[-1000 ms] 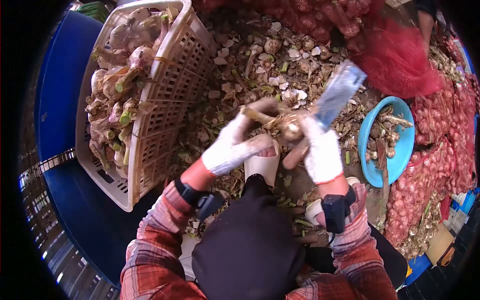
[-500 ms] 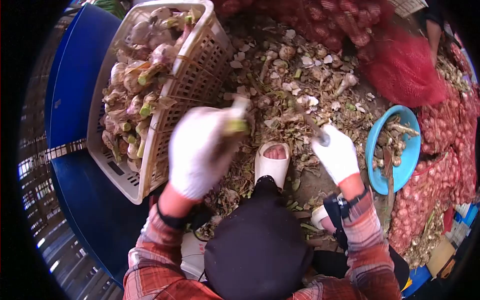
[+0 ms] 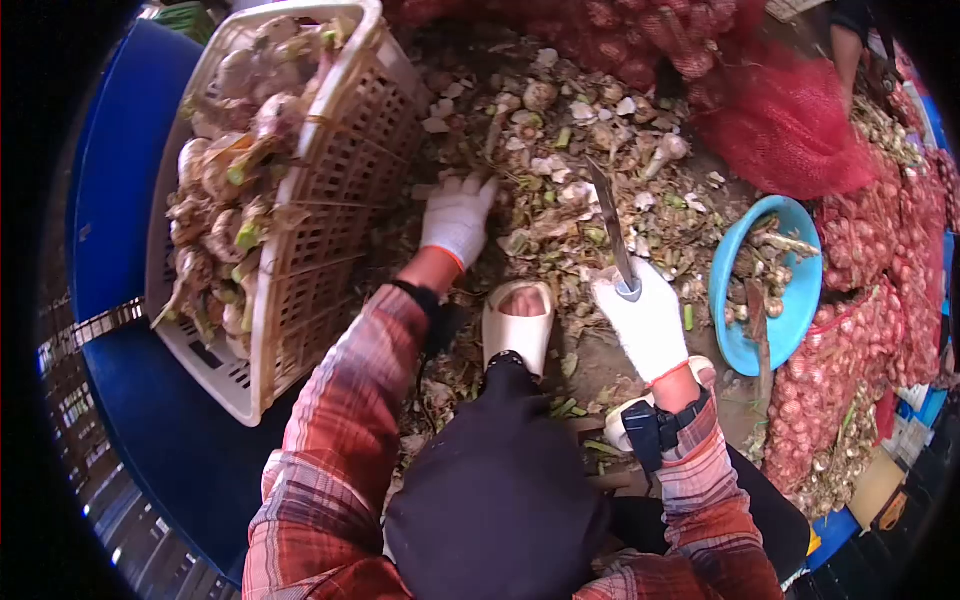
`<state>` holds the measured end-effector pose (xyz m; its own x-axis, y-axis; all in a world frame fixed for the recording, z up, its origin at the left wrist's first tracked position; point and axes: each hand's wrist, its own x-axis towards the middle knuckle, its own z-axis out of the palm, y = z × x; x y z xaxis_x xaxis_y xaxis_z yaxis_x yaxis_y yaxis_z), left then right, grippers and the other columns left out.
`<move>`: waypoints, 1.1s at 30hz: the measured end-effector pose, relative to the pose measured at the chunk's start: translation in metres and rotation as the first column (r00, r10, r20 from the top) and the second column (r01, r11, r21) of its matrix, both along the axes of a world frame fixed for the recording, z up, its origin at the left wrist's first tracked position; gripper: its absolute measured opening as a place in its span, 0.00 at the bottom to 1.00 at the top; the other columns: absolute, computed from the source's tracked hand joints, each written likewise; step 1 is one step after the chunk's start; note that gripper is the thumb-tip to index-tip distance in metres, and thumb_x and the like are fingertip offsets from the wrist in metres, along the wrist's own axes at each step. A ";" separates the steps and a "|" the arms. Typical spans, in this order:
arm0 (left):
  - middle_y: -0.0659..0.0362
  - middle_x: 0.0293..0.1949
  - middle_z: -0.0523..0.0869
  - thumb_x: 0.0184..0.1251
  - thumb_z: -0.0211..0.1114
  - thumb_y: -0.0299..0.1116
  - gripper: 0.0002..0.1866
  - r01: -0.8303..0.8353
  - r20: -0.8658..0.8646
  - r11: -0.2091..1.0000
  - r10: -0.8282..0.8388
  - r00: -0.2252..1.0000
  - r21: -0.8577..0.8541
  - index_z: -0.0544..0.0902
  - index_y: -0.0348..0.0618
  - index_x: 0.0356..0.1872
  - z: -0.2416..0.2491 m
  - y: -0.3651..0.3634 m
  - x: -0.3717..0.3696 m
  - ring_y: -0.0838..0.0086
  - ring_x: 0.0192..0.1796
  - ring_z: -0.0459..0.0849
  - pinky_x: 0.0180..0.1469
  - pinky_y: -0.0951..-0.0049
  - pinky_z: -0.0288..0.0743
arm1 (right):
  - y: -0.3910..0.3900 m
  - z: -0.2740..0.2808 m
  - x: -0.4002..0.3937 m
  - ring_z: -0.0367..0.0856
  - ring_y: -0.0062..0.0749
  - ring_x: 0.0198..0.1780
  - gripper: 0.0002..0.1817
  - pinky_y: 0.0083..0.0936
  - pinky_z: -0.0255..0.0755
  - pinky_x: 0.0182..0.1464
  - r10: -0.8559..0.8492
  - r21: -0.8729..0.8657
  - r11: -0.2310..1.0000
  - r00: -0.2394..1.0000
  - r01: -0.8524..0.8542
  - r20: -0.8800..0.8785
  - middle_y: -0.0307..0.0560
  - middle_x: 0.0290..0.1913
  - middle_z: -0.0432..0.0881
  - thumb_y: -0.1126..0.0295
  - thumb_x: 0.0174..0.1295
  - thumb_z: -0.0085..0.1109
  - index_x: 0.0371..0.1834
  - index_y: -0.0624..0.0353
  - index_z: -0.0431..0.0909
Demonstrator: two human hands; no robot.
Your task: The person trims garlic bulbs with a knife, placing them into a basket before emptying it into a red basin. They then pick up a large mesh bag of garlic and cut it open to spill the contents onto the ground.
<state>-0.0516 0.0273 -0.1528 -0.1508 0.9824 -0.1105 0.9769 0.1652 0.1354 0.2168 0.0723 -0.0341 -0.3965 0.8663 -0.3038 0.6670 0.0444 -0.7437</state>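
My left hand (image 3: 457, 220), in a white glove, reaches down to the littered ground beside the crate's side wall. Its fingers point away from me, stretched and a little apart, and I see nothing held in them. My right hand (image 3: 645, 318), also gloved in white, grips a knife (image 3: 610, 215) whose dark blade points up and away from me. Garlic bulbs (image 3: 225, 170) with cut stems fill the pale plastic crate (image 3: 335, 170) on the left. Under and between my hands lie garlic skins and stem scraps (image 3: 560, 225).
A blue basin (image 3: 728, 300) with small bulbs and a wooden-looking strip stands at right. Red mesh sacks of garlic (image 3: 830, 370) line the right, with a loose red net (image 3: 790, 130) at the upper right. Another person's arm (image 3: 846, 55) shows there. Blue panels (image 3: 125, 170) stand left.
My left hand, which held a stemmed garlic bulb, has moved forward and down to the ground and no longer holds it. The knife now shows its long blade pointing away from me.
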 end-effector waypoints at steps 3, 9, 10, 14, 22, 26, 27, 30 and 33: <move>0.50 0.62 0.78 0.52 0.71 0.30 0.32 0.027 0.076 0.984 -0.041 0.996 0.176 0.76 0.49 0.63 -0.002 0.006 -0.006 0.51 0.61 0.78 0.63 0.54 0.74 | 0.003 0.000 0.004 0.78 0.49 0.29 0.15 0.38 0.74 0.35 -0.042 -0.026 0.999 0.999 0.042 0.011 0.56 0.28 0.78 0.63 0.60 0.67 0.35 0.65 0.76; 0.53 0.56 0.81 0.55 0.77 0.35 0.38 -0.312 0.957 0.949 0.138 0.254 -0.054 0.68 0.41 0.68 0.067 -0.028 0.022 0.68 0.56 0.81 0.59 0.63 0.77 | 0.003 -0.004 -0.027 0.84 0.50 0.35 0.14 0.41 0.79 0.36 0.228 0.488 0.832 0.964 -0.266 0.136 0.52 0.34 0.80 0.62 0.54 0.69 0.37 0.55 0.76; 0.54 0.56 0.80 0.58 0.76 0.33 0.41 -0.274 0.974 0.954 0.167 0.156 -0.120 0.64 0.40 0.71 0.076 -0.030 0.028 0.72 0.57 0.79 0.61 0.66 0.76 | 0.001 -0.002 -0.033 0.84 0.50 0.35 0.15 0.41 0.79 0.36 0.289 0.484 0.808 0.941 -0.337 0.175 0.51 0.35 0.79 0.62 0.53 0.69 0.39 0.54 0.76; 0.54 0.61 0.79 0.64 0.74 0.28 0.41 -0.216 0.971 0.962 0.197 0.137 -0.164 0.60 0.39 0.74 0.078 -0.046 0.035 0.73 0.59 0.78 0.64 0.69 0.75 | 0.001 0.005 -0.039 0.82 0.49 0.33 0.17 0.40 0.78 0.34 0.359 0.484 0.769 0.909 -0.417 0.213 0.49 0.35 0.77 0.63 0.51 0.69 0.42 0.53 0.76; 0.55 0.61 0.79 0.65 0.72 0.30 0.40 -0.159 0.939 0.957 0.273 0.207 -0.243 0.60 0.37 0.74 0.103 -0.026 0.042 0.73 0.60 0.78 0.65 0.70 0.73 | -0.002 0.025 -0.035 0.82 0.48 0.33 0.16 0.41 0.78 0.34 0.328 0.465 0.796 0.922 -0.387 0.205 0.49 0.35 0.78 0.64 0.51 0.68 0.41 0.54 0.76; 0.56 0.60 0.79 0.63 0.74 0.31 0.39 -0.234 0.984 0.969 0.109 0.144 -0.073 0.62 0.37 0.72 0.078 -0.039 0.047 0.73 0.60 0.78 0.64 0.70 0.74 | -0.005 0.020 -0.036 0.83 0.48 0.33 0.16 0.40 0.78 0.35 0.323 0.480 0.794 0.928 -0.373 0.187 0.49 0.35 0.78 0.65 0.51 0.69 0.42 0.54 0.76; 0.56 0.60 0.79 0.63 0.74 0.31 0.39 -0.237 0.983 0.969 0.111 0.144 -0.074 0.62 0.37 0.72 0.076 -0.040 0.048 0.73 0.60 0.78 0.64 0.70 0.74 | -0.006 0.019 -0.036 0.83 0.48 0.33 0.16 0.40 0.78 0.35 0.326 0.479 0.794 0.927 -0.375 0.187 0.49 0.35 0.78 0.65 0.51 0.69 0.42 0.54 0.76; 0.58 0.55 0.82 0.61 0.75 0.31 0.39 -0.240 0.984 0.970 0.072 0.162 -0.031 0.63 0.39 0.71 0.083 -0.037 0.052 0.73 0.56 0.80 0.63 0.69 0.76 | -0.007 0.015 -0.033 0.82 0.48 0.33 0.17 0.40 0.78 0.35 0.314 0.453 0.811 0.929 -0.370 0.196 0.48 0.36 0.78 0.67 0.50 0.69 0.43 0.54 0.76; 0.61 0.49 0.84 0.57 0.77 0.31 0.35 -0.250 0.955 0.922 0.276 -0.111 -0.296 0.70 0.40 0.66 0.090 -0.039 0.055 0.76 0.51 0.82 0.60 0.71 0.77 | -0.002 0.005 -0.024 0.84 0.50 0.35 0.13 0.40 0.79 0.37 0.287 0.472 0.816 0.942 -0.335 0.174 0.52 0.36 0.81 0.66 0.54 0.66 0.41 0.55 0.79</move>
<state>0.0037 -0.0122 -0.0627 -0.1223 0.8940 -0.4310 -0.2803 0.3855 0.8791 0.1926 0.0701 -0.0293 -0.6619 0.7456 0.0768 0.6185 0.6012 -0.5059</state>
